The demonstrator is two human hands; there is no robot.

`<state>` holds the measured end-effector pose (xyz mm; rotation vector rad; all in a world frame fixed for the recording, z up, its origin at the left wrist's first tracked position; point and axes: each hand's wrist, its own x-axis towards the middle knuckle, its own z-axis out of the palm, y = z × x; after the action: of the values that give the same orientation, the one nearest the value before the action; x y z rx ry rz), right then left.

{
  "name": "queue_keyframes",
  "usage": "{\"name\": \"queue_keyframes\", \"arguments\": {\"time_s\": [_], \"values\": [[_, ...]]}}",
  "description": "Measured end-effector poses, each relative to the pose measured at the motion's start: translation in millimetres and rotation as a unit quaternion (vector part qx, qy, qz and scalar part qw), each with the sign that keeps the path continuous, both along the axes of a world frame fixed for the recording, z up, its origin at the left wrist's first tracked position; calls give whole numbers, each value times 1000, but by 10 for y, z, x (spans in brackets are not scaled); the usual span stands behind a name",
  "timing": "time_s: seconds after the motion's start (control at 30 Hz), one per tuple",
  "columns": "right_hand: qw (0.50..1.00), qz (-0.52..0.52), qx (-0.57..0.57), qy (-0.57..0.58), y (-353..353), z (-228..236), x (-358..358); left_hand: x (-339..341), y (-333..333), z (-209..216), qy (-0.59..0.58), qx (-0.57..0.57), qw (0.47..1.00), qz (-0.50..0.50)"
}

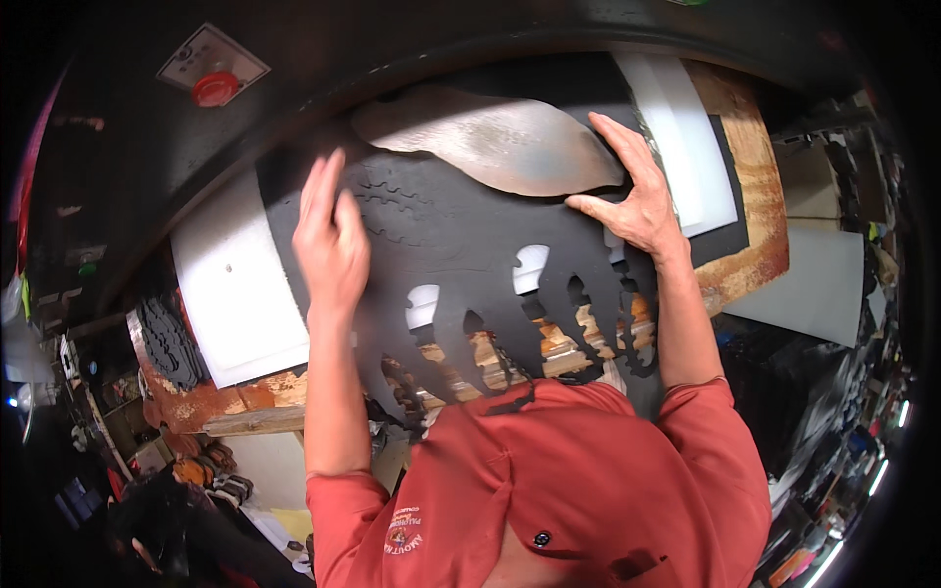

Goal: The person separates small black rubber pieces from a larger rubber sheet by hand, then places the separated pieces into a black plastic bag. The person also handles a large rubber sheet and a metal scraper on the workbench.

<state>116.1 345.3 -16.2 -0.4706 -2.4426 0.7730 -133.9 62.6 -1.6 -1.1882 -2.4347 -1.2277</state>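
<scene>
A sole-shaped metal die [500,142] with a dull silver top lies on a black sheet [441,230] of rubber or foam. My right hand [637,191] straddles the die's right end, thumb at the near edge and fingertips at the far edge. My left hand [331,240], slightly blurred, is over the left part of the sheet, apart from the die. Its fingers are stretched out and hold nothing. Wavy cut lines show in the sheet beside it. Along the near side the sheet has curved cut-outs, leaving ragged strips that hang toward my shirt.
A dark machine beam [412,59] with a red button [215,89] spans the far side. White boards [235,284] flank the sheet on a worn wooden table [760,196]. Dark cut pieces [169,338] are stacked at the left edge.
</scene>
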Motion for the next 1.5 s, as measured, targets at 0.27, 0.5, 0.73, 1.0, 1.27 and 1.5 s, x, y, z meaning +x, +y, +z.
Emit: {"name": "queue_keyframes", "arguments": {"time_s": [0.27,0.5,0.73,1.0,1.27,1.5], "values": [[964,-108,-160,183,-56,-319,208,1904,-1031,-134,-188,32,980,-63],[934,-124,-167,289,-55,34,273,1922,-976,-602,104,-12,993,-60],[959,-135,109,226,165,585,733,1957,-1002,-644,113,23,993,-27],[974,-186,-117,50,-569,-781,1588,1976,-1038,-612,148,71,986,-19],[987,22,155,24,-610,-783,1594,1927,-1007,-619,35,100,994,13],[987,8,149,-57,-539,-877,1617,2019,-1005,-626,-18,31,999,36]]}}
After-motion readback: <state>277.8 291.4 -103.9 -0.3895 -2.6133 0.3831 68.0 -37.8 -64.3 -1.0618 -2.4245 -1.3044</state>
